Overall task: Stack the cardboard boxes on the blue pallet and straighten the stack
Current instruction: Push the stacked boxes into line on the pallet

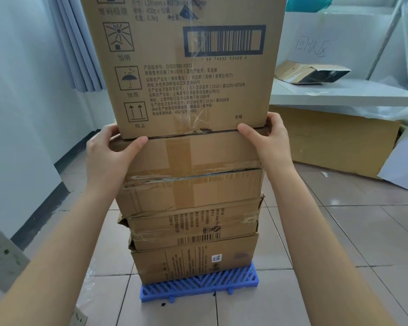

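A stack of cardboard boxes stands on the blue pallet on the tiled floor. The top box is tall, printed with a barcode and handling symbols, and its top runs out of view. Below it sits a taped plain box, then a crumpled printed box, then the bottom box. My left hand grips the left corner where the top box meets the taped box, thumb on the front. My right hand grips the matching right corner. The lower boxes sit slightly offset from each other.
A white shelf unit stands at the right with a flattened carton on it. A large flat cardboard sheet leans beneath it. A wall with a curtain lies to the left, and a grey object at the lower left.
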